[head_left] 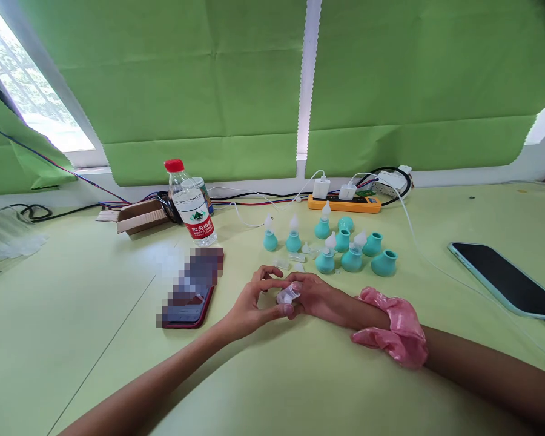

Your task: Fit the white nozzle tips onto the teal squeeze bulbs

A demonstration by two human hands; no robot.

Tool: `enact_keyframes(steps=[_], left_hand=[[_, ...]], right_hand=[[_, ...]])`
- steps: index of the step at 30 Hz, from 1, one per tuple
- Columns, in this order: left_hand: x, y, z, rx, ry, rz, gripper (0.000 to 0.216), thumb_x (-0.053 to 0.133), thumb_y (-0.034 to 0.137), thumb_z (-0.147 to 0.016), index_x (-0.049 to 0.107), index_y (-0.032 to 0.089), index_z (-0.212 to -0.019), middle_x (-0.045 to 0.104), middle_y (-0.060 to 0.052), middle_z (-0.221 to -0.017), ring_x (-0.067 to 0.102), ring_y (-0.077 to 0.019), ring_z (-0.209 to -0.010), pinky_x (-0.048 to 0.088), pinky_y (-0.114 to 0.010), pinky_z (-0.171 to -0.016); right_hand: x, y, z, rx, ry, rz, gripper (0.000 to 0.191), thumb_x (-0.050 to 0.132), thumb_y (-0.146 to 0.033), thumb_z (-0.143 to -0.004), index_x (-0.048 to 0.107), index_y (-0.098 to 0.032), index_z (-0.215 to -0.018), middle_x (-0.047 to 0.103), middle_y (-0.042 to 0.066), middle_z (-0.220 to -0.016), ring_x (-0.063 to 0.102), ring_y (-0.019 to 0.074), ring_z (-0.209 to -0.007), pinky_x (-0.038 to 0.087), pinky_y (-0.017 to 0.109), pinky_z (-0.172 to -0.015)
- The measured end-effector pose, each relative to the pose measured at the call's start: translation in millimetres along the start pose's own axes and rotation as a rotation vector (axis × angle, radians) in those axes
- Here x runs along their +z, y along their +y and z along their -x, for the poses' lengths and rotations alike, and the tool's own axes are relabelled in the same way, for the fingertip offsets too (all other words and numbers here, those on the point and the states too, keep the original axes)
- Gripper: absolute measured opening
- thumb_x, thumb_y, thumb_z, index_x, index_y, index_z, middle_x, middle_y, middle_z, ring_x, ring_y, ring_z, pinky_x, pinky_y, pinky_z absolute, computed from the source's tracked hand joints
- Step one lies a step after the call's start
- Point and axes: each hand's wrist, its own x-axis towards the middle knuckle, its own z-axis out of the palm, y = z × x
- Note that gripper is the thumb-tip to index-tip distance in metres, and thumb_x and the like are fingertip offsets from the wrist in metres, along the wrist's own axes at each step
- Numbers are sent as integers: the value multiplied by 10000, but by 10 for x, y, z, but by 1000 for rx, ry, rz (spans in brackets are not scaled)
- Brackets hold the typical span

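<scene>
Just above the table, a small translucent plastic cup-like piece (287,295) sits between both hands. My left hand (252,303) grips it with thumb and fingers from the left. From the right, my right hand (315,295) closes on it, its fingers partly hidden. Beyond the hands stand several teal rubber bulbs; some, like this teal bulb (270,241), carry a translucent pointed tip (269,223). Another teal bulb (384,264) has a bare open neck. Small clear plastic parts (297,257) lie close behind my fingers.
A phone (193,290) lies left of my hands, near a water bottle (195,209) and a cardboard box (143,218). At the back are an orange power strip (345,204) and cables. Another phone (508,278) rests at right, with a white cable (429,257) crossing the table.
</scene>
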Motion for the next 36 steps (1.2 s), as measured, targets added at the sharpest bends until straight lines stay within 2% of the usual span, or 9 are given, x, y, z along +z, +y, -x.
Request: enact_keyframes(steps=[5, 13, 21, 23, 26, 29, 31, 33, 36], left_hand=[[14, 11, 0, 26, 1, -31, 274, 611, 333, -695, 630, 260, -958, 452, -72, -1027, 414, -229, -1024, 342, -380, -893], [41, 50, 13, -42, 42, 58, 255, 642, 307, -670, 649, 268, -922, 466, -55, -965, 446, -197, -946, 375, -347, -830], [71, 28, 26, -8, 73, 78, 153, 646, 277, -671, 682, 238, -815, 458, -40, -886, 465, -178, -889, 386, -297, -778], [100, -12, 31, -9, 134, 112, 175, 643, 277, -673, 677, 217, -833, 471, -44, -886, 471, -177, -878, 384, -295, -778], [133, -80, 29, -94, 328, 212, 216, 608, 291, -700, 652, 171, -874, 506, -58, -884, 491, -176, -845, 402, -281, -724], [141, -148, 14, -217, 471, 300, 250, 602, 286, -699, 630, 138, -899, 550, -63, -859, 511, -167, -809, 412, -267, -701], [143, -184, 4, -251, 468, 286, 279, 629, 263, -669, 627, 130, -914, 571, -60, -849, 521, -162, -791, 415, -263, -709], [149, -204, -3, -249, 435, 243, 304, 653, 241, -637, 632, 131, -919, 582, -59, -852, 529, -159, -780, 419, -254, -699], [163, -196, -5, -247, 416, 241, 308, 661, 228, -623, 639, 134, -915, 598, -56, -850, 543, -155, -773, 431, -248, -693]], right_hand=[[5, 8, -2, 12, -1, 9, 148, 637, -256, -693, 572, -144, -763, 570, -4, -658, 560, 116, -637, 431, 273, -626], [1, 25, -6, -5, -4, 8, 142, 631, -244, -702, 573, -141, -782, 572, 0, -672, 557, 107, -619, 419, 263, -611], [31, 23, -4, -9, 31, 51, 158, 619, -264, -711, 559, -129, -767, 567, 6, -654, 552, 104, -614, 433, 256, -616], [43, 3, -2, 7, 61, 87, 182, 601, -294, -721, 541, -135, -786, 572, 8, -655, 564, 113, -602, 448, 270, -615], [85, -104, 7, 119, 108, 194, 264, 523, -399, -752, 491, -167, -874, 599, 28, -734, 593, 146, -549, 469, 306, -553], [187, -327, 66, 174, 150, 437, 329, 425, -473, -777, 452, -186, -935, 608, 51, -790, 595, 159, -510, 470, 320, -507], [277, -525, 166, 109, 152, 737, 311, 420, -465, -776, 477, -176, -876, 603, 48, -752, 585, 153, -530, 460, 300, -520], [348, -741, 317, 15, 143, 1205, 267, 444, -428, -766, 512, -170, -762, 583, 39, -682, 565, 155, -575, 427, 273, -538], [340, -1056, 581, 7, 331, 2006, 242, 490, -396, -718, 522, -174, -626, 507, 33, -566, 506, 177, -550, 339, 277, -496]])
